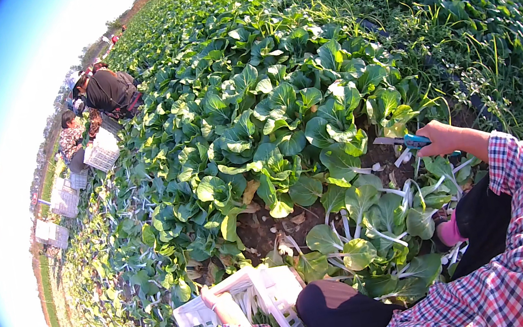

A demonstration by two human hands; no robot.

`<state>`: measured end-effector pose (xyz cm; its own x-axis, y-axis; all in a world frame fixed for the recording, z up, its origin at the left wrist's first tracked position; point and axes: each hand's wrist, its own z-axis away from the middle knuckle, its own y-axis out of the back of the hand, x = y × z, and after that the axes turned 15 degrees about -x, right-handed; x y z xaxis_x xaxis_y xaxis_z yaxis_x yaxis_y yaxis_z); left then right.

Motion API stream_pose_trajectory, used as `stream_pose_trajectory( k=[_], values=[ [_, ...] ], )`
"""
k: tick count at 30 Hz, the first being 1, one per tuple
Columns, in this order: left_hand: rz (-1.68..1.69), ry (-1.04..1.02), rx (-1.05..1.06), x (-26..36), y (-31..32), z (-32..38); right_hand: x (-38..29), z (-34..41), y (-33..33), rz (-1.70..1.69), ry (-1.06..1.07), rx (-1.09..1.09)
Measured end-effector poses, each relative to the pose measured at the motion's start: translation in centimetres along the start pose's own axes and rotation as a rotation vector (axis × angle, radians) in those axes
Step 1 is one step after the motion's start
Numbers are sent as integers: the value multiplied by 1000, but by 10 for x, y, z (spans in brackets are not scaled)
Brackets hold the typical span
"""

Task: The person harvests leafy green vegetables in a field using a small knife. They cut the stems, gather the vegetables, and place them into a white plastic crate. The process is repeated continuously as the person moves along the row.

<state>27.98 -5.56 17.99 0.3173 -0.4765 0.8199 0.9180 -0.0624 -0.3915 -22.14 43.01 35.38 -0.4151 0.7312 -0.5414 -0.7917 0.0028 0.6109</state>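
My right hand [434, 138] grips a knife with a teal handle [415, 141]. Its blade [387, 141] points left, close to the base of a standing leafy green plant, perhaps bok choy [388, 109]. My left hand [224, 307] is over a white plastic crate [280, 287] beside my knee, with its fingers on the crate's rim. White-stalked greens [247, 300] lie inside the crate, partly hidden by my forearm. Cut leaves with white stems [376, 217] are strewn on the soil in front of me.
Dense rows of leafy greens [252, 99] stand ahead. Tall weeds [456, 43] grow at the right. Far left, people [106, 93] bend or crouch near white crates [102, 150]. Leaf litter [132, 284] covers the ground at the left. Bare soil [261, 227] shows before my crate.
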Motion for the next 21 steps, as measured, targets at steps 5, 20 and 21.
stream_pose_trajectory(
  k=[5,20,21],
  values=[
    [-44,-72,-85,5,-64,9,13,32,3,3,20,132],
    [60,-178,-425,24,-79,197,98,147,1,-441,327,524],
    [48,-182,-455,23,-76,208,114,162,0,-453,334,525]
  ],
)
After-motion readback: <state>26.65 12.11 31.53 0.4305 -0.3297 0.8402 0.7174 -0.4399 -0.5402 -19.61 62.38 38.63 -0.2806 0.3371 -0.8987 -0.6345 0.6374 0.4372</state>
